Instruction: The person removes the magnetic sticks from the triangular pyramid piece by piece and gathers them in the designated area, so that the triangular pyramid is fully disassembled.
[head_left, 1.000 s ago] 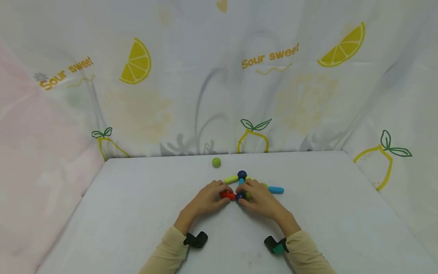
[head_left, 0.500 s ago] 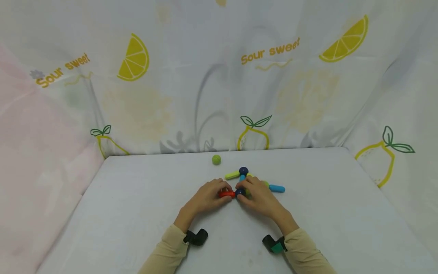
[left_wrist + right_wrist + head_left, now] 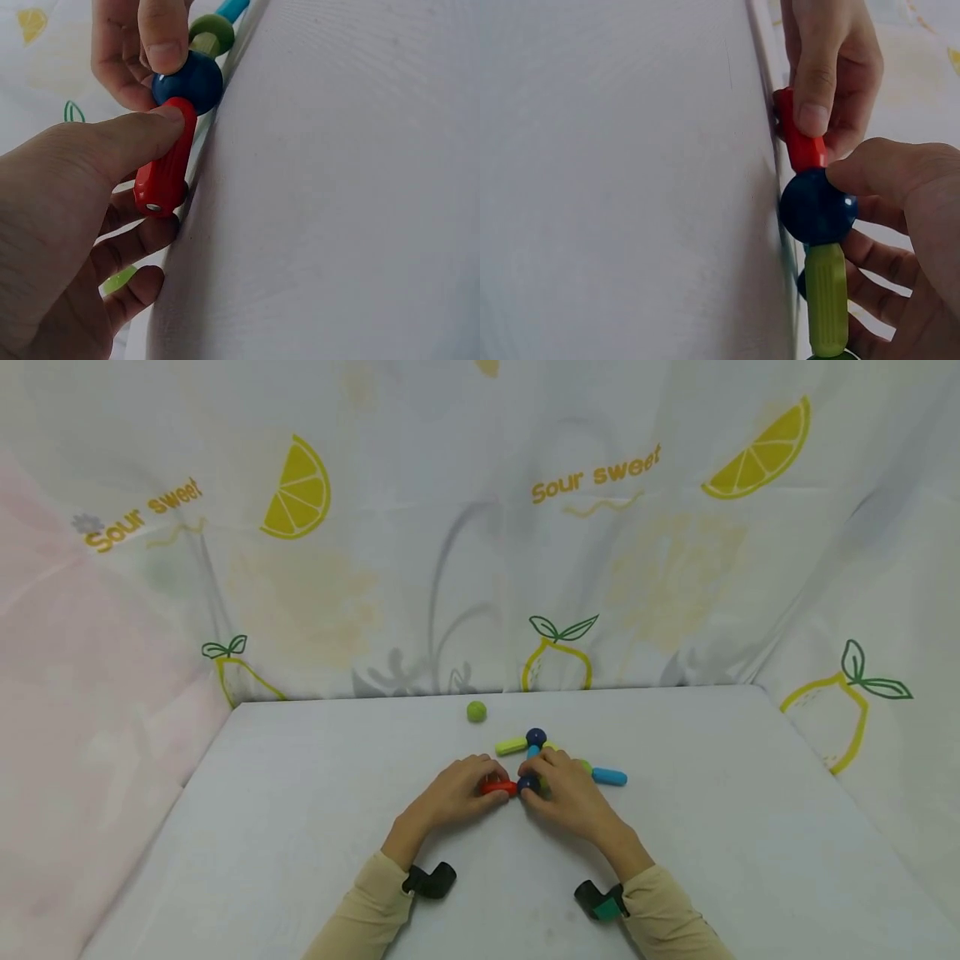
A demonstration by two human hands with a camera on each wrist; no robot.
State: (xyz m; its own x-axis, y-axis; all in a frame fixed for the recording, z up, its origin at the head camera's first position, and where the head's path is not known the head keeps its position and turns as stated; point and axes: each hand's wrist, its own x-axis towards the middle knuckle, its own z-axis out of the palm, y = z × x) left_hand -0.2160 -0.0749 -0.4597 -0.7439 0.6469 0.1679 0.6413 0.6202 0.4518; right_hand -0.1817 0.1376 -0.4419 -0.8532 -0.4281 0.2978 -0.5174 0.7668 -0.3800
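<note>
My left hand (image 3: 459, 793) pinches a red magnetic rod (image 3: 166, 169) between thumb and fingers. One end of the rod meets a dark blue ball (image 3: 817, 206), which my right hand (image 3: 567, 797) holds with its thumb and fingertips. From that ball a lime-green rod (image 3: 826, 300) runs toward a green ball (image 3: 212, 34), partly hidden by the right hand in the head view. Behind the hands, a second dark blue ball (image 3: 536, 737) joins a light blue rod (image 3: 533, 751) and a yellow-green rod (image 3: 511, 746) pointing left. Another blue rod (image 3: 610, 777) sticks out on the right.
A loose green ball (image 3: 476, 712) lies near the back edge of the white table (image 3: 300, 827). Behind the table hangs a white cloth (image 3: 420, 568) with lemon prints. Both wrists carry black cameras, the left wrist camera (image 3: 431, 881) close above the tabletop.
Both hands keep their hold, barely moving. The red rod has turned slightly, now more level against the dark blue ball. The head view has shifted a little.
</note>
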